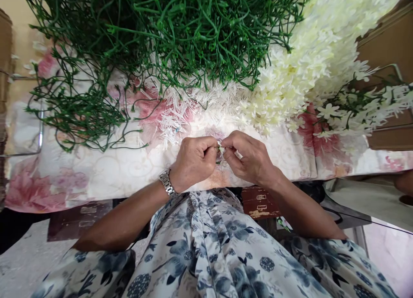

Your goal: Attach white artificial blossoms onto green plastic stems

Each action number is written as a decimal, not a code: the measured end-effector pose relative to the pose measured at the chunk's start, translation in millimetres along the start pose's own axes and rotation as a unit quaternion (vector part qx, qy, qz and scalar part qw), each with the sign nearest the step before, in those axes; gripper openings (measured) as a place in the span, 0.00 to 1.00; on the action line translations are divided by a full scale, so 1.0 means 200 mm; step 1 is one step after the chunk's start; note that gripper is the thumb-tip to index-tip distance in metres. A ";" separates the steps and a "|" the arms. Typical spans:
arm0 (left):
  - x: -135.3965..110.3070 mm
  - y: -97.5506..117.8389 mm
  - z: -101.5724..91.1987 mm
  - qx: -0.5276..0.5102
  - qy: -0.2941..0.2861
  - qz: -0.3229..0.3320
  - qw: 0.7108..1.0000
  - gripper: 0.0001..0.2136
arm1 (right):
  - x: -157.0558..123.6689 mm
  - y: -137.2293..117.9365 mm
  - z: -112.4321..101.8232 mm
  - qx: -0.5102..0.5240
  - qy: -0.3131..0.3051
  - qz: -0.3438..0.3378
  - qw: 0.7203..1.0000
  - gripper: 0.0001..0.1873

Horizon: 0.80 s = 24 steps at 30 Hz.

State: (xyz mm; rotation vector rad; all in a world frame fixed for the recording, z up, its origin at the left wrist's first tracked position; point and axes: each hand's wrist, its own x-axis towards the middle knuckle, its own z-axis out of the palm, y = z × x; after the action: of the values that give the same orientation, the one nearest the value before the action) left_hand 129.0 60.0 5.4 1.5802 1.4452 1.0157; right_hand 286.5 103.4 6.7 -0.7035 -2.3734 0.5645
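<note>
My left hand (pixel 195 163) and my right hand (pixel 250 156) meet over the table's front edge, both closed in a pinch. Between the fingertips shows a small artificial flower (pixel 221 150), white with a bit of green; the fingers cover most of it. Just beyond my hands lies a spread of thin white stalks (pixel 172 121). A large heap of green plastic stems (pixel 200 35) fills the far side, with a smaller tangle of green stems (pixel 87 113) to the left. Cream-white artificial petals (pixel 300 74) are piled at the right.
A floral tablecloth (pixel 155 164) covers the table. Finished-looking white flower sprays (pixel 351 113) lie at the right near a cardboard box (pixel 387 44). Metal wire frames stick out at both sides, one metal frame (pixel 41 130) at the left. Another person's arm (pixel 405 184) shows at the right edge.
</note>
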 end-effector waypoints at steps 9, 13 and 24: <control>0.01 0.03 -0.03 -0.214 0.004 -0.053 0.975 0.05 | 0.05 -0.04 -0.13 0.095 -0.014 0.053 0.994 0.03; 0.01 0.01 -0.03 -0.279 -0.006 -0.080 0.957 0.06 | 0.06 -0.08 -0.18 0.052 0.014 0.009 0.999 0.05; 0.00 0.03 -0.02 -0.189 0.000 -0.039 0.981 0.05 | 0.07 -0.06 -0.14 -0.069 -0.020 -0.026 0.997 0.06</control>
State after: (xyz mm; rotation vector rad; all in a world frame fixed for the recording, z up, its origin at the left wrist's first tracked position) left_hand 127.0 59.1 11.8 1.2400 1.2175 1.1635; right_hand 290.8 108.5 39.0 -0.6935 -2.4792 0.4000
